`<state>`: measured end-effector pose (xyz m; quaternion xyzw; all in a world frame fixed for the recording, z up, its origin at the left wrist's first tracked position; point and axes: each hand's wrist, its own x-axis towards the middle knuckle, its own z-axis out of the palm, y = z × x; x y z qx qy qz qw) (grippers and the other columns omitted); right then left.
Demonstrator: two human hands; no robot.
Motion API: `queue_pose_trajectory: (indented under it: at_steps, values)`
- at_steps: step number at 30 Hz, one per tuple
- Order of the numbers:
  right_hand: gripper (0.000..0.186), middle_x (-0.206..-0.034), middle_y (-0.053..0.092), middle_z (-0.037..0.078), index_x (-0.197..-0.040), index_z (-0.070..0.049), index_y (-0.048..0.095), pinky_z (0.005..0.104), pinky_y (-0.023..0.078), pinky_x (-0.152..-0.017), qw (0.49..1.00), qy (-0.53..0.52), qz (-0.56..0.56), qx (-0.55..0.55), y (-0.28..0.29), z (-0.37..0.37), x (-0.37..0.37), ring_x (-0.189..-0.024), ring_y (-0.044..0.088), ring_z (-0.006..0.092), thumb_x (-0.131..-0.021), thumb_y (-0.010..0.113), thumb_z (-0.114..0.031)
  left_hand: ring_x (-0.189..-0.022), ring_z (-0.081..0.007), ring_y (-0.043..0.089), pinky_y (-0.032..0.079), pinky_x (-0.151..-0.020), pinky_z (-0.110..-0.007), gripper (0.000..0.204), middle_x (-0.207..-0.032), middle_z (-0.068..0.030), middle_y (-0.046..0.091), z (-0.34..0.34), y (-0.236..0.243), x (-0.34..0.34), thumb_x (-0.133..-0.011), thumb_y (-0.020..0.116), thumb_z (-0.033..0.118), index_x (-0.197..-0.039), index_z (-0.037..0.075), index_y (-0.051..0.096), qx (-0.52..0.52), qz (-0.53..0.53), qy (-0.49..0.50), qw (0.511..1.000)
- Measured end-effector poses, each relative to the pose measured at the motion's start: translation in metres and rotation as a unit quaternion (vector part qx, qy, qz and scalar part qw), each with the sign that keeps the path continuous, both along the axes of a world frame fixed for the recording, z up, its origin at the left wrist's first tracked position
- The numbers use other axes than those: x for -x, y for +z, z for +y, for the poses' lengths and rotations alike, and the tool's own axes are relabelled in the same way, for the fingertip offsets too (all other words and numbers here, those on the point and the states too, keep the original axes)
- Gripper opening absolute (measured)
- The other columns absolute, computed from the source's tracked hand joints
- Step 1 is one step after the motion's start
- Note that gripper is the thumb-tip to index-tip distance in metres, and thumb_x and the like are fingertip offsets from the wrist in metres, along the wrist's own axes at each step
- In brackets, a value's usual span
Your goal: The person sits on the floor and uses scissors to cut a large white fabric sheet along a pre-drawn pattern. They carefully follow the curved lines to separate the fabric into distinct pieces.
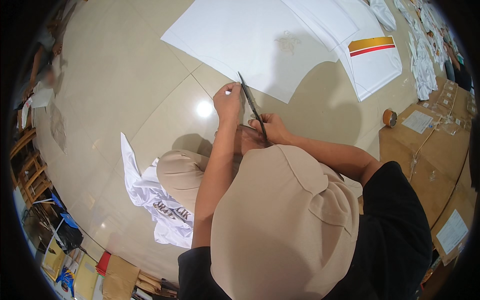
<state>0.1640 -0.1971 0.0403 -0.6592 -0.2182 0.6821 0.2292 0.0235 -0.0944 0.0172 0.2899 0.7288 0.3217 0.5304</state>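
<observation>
My left hand [227, 102] pinches the lower edge of a large white sheet [230, 35] on the floor, beside the scissor blades. My right hand [268, 129] grips long black scissors [249, 97], whose narrow blades reach over that edge, tips pointing up the view. Both forearms come from the lower edge past my beige-clothed knee [177, 172]; a bare foot [247, 140] shows just below the scissors. Right of the sheet lies a folded white piece with gold and red stripes [372, 47].
Crumpled white printed fabric [140, 185] lies at my left. Cardboard boxes [410, 150] and a tape roll [389, 118] are at the right, with white fabric piles [425, 80] above them. Other people show at the upper left [37, 62] and right edges [460, 70]. Assorted clutter lines the lower left.
</observation>
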Motion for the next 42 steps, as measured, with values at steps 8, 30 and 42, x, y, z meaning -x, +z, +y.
queue_pose_trajectory:
  at_steps: [8,30,42]
  values:
    - [0.034,-0.071,0.065,0.004,-0.087,0.001,0.071,0.0303,0.043,-0.052,1.0,0.015,-0.013,-0.015,-0.001,0.003,-0.004,-0.06,0.057,0.011,-0.092,0.084,-0.03,-0.086,-0.0169,0.067,0.054,-0.084,-0.033,0.028,-0.092,-0.0069,0.077,-0.001,-0.006,-0.001,-0.095,0.082,0.026,-0.103,-0.001,0.084,-0.014,0.003,0.003,1.0]
    - [0.038,-0.067,0.061,0.003,-0.088,-0.002,0.07,0.0299,0.042,-0.052,0.999,-0.005,0.031,0.017,0.006,0.02,-0.01,-0.056,0.055,0.0125,-0.091,0.086,-0.036,-0.083,-0.0117,0.061,0.051,-0.077,-0.03,0.026,-0.09,-0.0021,0.071,-0.004,0.004,-0.007,-0.096,0.083,0.024,-0.101,-0.001,0.084,-0.014,-0.041,0.055,0.998]
    - [0.035,-0.067,0.059,0.001,-0.092,-0.002,0.068,0.0288,0.04,-0.053,0.999,0.005,0.044,0.032,0.015,0.027,-0.017,-0.056,0.052,0.0117,-0.092,0.086,-0.032,-0.088,-0.0142,0.065,0.053,-0.086,-0.031,0.027,-0.093,-0.0049,0.076,-0.005,0.001,-0.008,-0.095,0.082,0.025,-0.104,-0.001,0.084,-0.005,-0.045,0.065,0.997]
